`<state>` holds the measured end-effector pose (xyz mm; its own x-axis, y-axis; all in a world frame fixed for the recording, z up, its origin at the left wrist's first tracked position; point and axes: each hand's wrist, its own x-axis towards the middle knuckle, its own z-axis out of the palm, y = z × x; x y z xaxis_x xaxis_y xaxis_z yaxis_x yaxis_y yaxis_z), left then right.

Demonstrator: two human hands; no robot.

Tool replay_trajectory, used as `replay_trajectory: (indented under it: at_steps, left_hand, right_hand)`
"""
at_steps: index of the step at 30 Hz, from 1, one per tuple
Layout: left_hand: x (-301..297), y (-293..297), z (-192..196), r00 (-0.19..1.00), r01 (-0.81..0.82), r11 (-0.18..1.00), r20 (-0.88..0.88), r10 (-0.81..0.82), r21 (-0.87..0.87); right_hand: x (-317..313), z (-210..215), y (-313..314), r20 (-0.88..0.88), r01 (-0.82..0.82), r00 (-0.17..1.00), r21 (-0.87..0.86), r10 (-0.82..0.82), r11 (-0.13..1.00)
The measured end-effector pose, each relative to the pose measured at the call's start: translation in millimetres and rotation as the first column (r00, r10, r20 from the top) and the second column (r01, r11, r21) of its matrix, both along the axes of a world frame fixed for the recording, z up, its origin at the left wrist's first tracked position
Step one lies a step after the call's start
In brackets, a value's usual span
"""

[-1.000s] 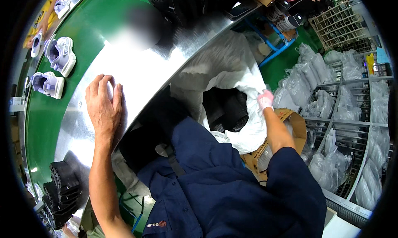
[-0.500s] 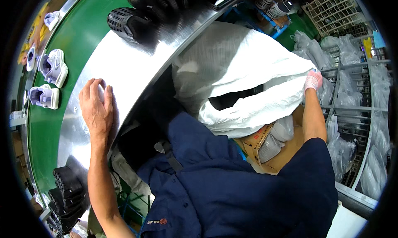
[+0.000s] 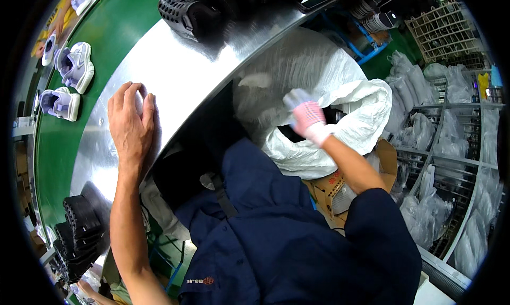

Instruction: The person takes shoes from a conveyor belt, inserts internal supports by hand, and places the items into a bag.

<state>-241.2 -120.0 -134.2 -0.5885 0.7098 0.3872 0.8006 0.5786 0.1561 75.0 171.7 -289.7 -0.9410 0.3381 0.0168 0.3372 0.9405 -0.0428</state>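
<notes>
Sack (image 3: 332,76) mouth-up, long axis unclear

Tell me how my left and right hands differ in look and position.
The left hand is bare; the right hand wears a pink-and-white glove. The left hand rests on the silver metal surface; the right hand is over the mouth of the white sack, contact unclear. The left hand looks sharp; the right hand is blurred. Both hands extend from bare forearms.

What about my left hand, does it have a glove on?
No, your left hand is bare, resting on the metal ledge, while your right hand, over the white sack, is gloved.
</notes>
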Motion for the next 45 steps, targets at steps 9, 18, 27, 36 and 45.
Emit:
replay_trajectory:
  at_steps: [9,18,27,36,45]
  left_hand:
    - [1.6,1.7,-4.2,1.000,-0.007,1.000,-0.027,0.008,0.018]
    - [1.4,10.1,-0.8,0.998,0.010,0.999,-0.063,-0.007,0.051]
    - [-1.0,6.8,-1.3,0.999,-0.030,0.999,0.015,0.030,-0.010]
    - [3.4,12.3,-0.4,0.999,-0.034,0.999,0.025,0.033,0.003]
    - [2.1,10.6,-1.6,0.999,-0.041,0.999,0.035,0.042,-0.006]
  right_hand:
    - [-71.7,-117.1,70.0,0.357,-0.274,0.843,-0.360,0.403,0.892]
    - [-195.3,-87.0,199.5,0.354,-0.017,0.922,0.442,-0.157,0.897]
    - [-176.1,-24.6,159.3,-0.052,0.276,0.961,0.219,-0.271,0.936]
    - [-15.9,-43.2,-21.1,-0.258,0.368,0.793,-0.519,-0.552,0.772]
    - [-14.7,-50.5,12.9,0.331,0.263,0.905,0.055,-0.266,0.963]
